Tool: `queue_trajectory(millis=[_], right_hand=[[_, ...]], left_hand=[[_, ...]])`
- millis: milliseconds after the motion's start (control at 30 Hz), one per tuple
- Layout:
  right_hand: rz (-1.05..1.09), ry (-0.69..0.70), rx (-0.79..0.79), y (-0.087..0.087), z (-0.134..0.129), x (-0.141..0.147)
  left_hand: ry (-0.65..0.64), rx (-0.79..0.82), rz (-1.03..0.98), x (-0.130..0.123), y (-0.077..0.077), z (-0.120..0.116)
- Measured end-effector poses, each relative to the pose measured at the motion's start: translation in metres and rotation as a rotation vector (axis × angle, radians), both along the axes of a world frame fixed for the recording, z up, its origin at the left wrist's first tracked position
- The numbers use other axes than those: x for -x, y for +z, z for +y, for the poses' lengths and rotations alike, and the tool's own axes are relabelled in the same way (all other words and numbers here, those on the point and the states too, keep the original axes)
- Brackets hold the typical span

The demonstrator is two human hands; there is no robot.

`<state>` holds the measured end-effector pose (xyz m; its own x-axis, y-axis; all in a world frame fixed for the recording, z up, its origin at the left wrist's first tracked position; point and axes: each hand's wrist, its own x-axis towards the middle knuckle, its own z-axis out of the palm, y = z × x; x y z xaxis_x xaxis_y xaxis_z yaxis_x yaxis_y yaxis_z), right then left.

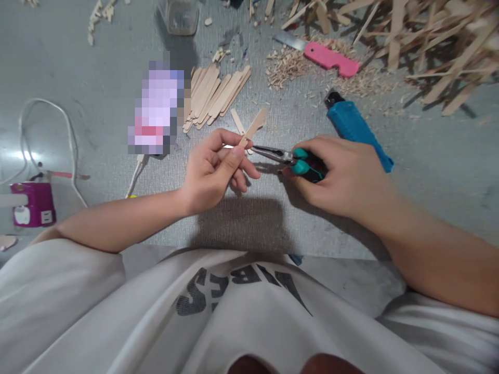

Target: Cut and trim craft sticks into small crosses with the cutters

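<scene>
My left hand [218,166] pinches a flat wooden popsicle stick [255,125] between thumb and forefinger, its rounded end pointing up and to the right. My right hand [339,171] is wrapped round the green and black handles of needle-nose pliers [273,153]. The pliers' jaws reach left to the stick near my left fingertips; whether they grip it I cannot tell. Another popsicle stick [236,120] lies on the table just behind, partly hidden. Beyond it lies a bunch of popsicle sticks [218,96].
A pink-handled blade [331,58] rests on wood shavings [286,67], near a blue cutter [360,130]. A large heap of wooden sticks [440,41] fills the back right. To the left are a blurred phone [158,104], a white cable [72,124] and a purple charger box [35,204]. A clear container [181,18] stands behind.
</scene>
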<state>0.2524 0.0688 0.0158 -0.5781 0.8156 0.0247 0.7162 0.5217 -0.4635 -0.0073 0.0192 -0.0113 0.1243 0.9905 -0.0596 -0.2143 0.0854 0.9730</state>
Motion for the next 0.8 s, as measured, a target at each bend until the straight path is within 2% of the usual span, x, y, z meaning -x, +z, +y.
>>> queue_trajectory(millis=[300, 800], right_hand=[[0.029, -0.043, -0.017, 0.0003, 0.0003, 0.0018], [0.104, -0.033, 0.074, 0.0051, -0.005, 0.0043]], left_hand=[[0.028, 0.037, 0.036, 0.0002, 0.0005, 0.0002], [-0.093, 0.085, -0.03, -0.0025, -0.0018, -0.0044]])
